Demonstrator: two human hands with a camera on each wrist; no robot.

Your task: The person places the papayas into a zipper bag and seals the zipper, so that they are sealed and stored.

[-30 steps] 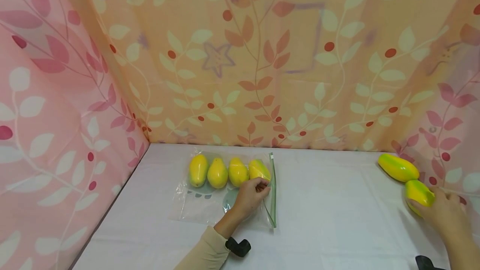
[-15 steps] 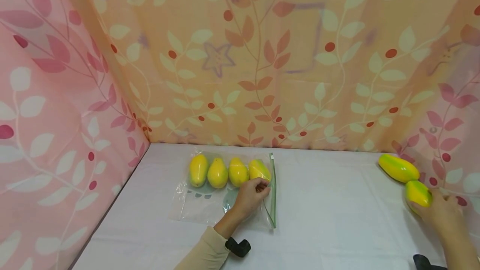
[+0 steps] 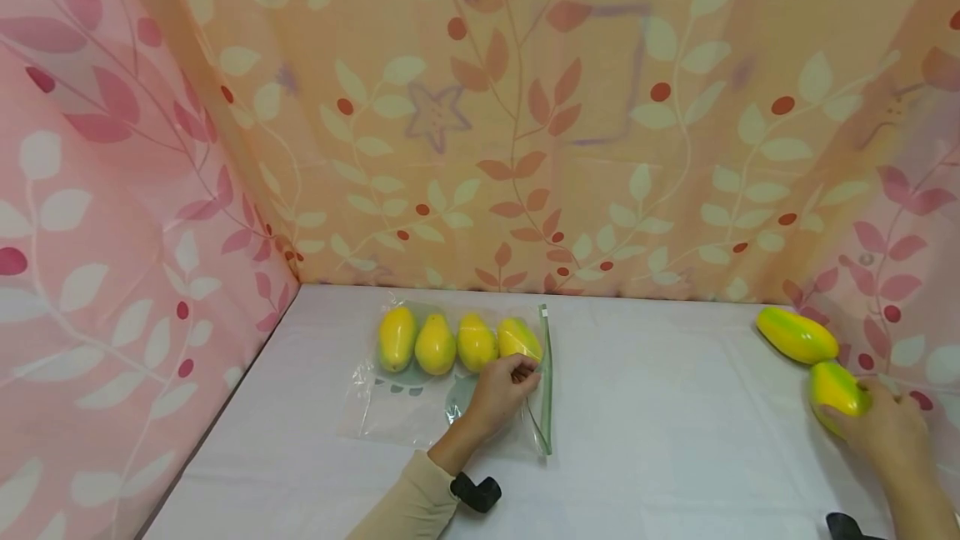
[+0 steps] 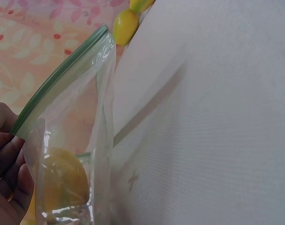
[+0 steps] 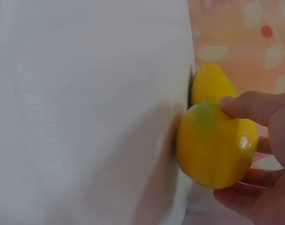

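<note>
In the head view a clear zip-top bag [image 3: 397,423] with a green zip edge lies left of the middle of the table. Several yellow papayas [image 3: 435,346] sit in a row inside it. My left hand [image 3: 498,394] pinches the bag near its zip; in the left wrist view the bag's mouth stands raised and parted beside the fingers [image 4: 3,157]. At the far right my right hand [image 3: 892,427] grips a yellow-green papaya [image 3: 836,394], thumb on one side and fingers on the other. In the right wrist view this papaya [image 5: 215,145] appears close up.
Another yellow-green papaya [image 3: 797,336] lies just behind the gripped one, by the right curtain [image 3: 900,257]. A white cloth covers the table [image 3: 667,407]. Patterned curtains enclose it at the back and left.
My right hand has shifted slightly on the papaya, which has turned a little. My left hand and the bag have stayed in place.
</note>
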